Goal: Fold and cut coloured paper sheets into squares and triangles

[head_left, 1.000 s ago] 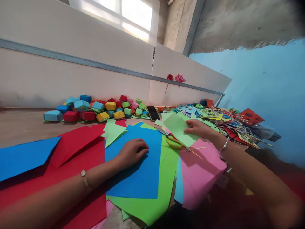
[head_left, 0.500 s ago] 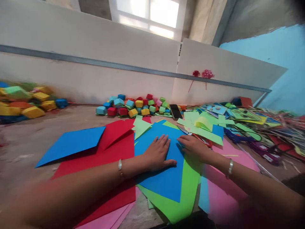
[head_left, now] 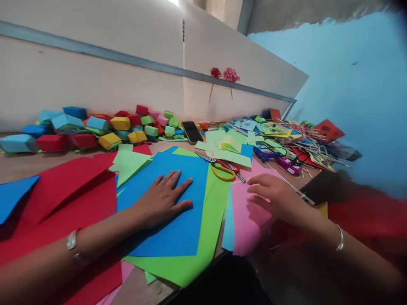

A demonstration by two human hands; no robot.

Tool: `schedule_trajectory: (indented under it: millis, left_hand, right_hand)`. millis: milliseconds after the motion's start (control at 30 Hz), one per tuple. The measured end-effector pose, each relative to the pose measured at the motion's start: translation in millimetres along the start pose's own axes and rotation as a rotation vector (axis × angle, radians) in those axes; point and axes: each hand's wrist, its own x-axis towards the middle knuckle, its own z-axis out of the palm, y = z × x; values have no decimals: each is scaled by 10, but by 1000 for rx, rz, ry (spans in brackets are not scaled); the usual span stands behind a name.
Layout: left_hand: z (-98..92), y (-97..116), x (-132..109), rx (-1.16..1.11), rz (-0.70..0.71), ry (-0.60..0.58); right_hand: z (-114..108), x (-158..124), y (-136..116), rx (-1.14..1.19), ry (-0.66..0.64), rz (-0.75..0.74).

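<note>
My left hand (head_left: 163,199) lies flat with spread fingers on a sheet of blue paper (head_left: 174,237). Beneath that sheet is green paper (head_left: 210,228), sticking out at the right and front. My right hand (head_left: 273,195) hovers over pink paper (head_left: 244,228), its fingers apart and bent, holding nothing. Just beyond it, scissors with yellow handles (head_left: 224,173) lie beside a red-handled tool (head_left: 233,166). Red paper (head_left: 79,220) spreads out to the left, and a folded pale green piece (head_left: 132,163) rests behind my left hand.
Small coloured paper boxes (head_left: 121,125) are heaped along the wall. A phone (head_left: 192,132) lies beside them. Blue and purple glue guns (head_left: 289,166) sit right of the paper strips (head_left: 225,152). Two paper flowers (head_left: 231,75) are fixed to the wall rail.
My right hand has come off the blue sheet and moved right, above the pink paper. My left hand stays flat, its fingers wider apart. The view has swung right.
</note>
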Motion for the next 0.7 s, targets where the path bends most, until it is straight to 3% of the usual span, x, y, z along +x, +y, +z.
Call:
schedule_trajectory:
  millis: [100, 233, 467, 567, 700]
  left_hand:
    - [14, -48, 32, 27, 21, -15]
    - [-17, -186, 117, 81, 81, -56]
    - [-124, -447, 231, 112, -6, -48]
    - [-144, -350, 173, 121, -63, -49]
    - [-106, -25, 87, 132, -75, -50]
  right_hand:
    - [171, -238, -278, 98, 56, -125]
    - [341, -355, -565, 156, 54, -195]
    - [395, -712, -604, 82, 33, -94]
    - [542, -945, -543, 17, 114, 18]
    - [809, -1119, -503, -66, 298, 178]
